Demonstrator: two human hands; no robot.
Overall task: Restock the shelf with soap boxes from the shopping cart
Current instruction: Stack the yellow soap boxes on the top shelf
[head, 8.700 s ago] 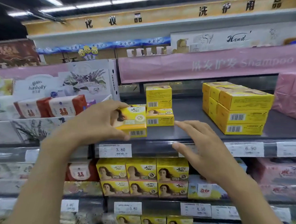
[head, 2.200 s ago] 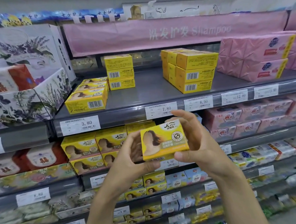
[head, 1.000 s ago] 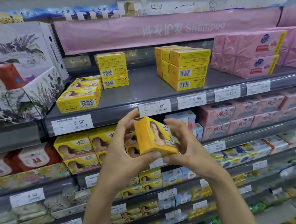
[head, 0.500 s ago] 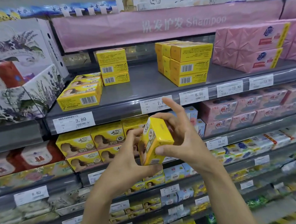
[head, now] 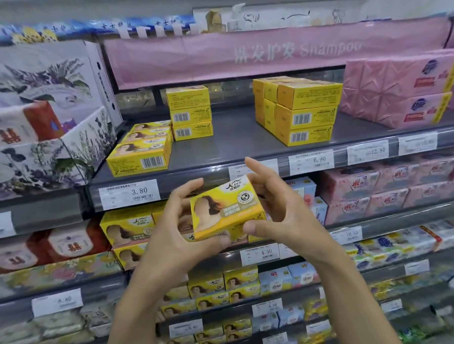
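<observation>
Both hands hold one yellow soap box (head: 226, 211) in front of the shelves, its printed face turned to me. My left hand (head: 179, 232) grips its left and lower edge. My right hand (head: 278, 211) holds the right end, index finger raised. Above it runs the grey shelf (head: 235, 142). On that shelf lie a row of flat yellow soap boxes (head: 140, 150) at the left, a stack of three yellow boxes (head: 190, 112) behind, and a bigger yellow stack (head: 300, 110) to the right. The shopping cart is out of view.
Pink wrapped packs (head: 403, 89) fill the shelf's right end. A floral cardboard case (head: 41, 121) with red-and-white packs stands at the left. Lower shelves hold more yellow boxes (head: 129, 227) and pink soap packs (head: 390, 189). A pink banner (head: 267, 51) hangs above.
The soap box has been turned in my hands from edge-on to its printed face toward me, and it sits a little higher in front of the shelf edge.
</observation>
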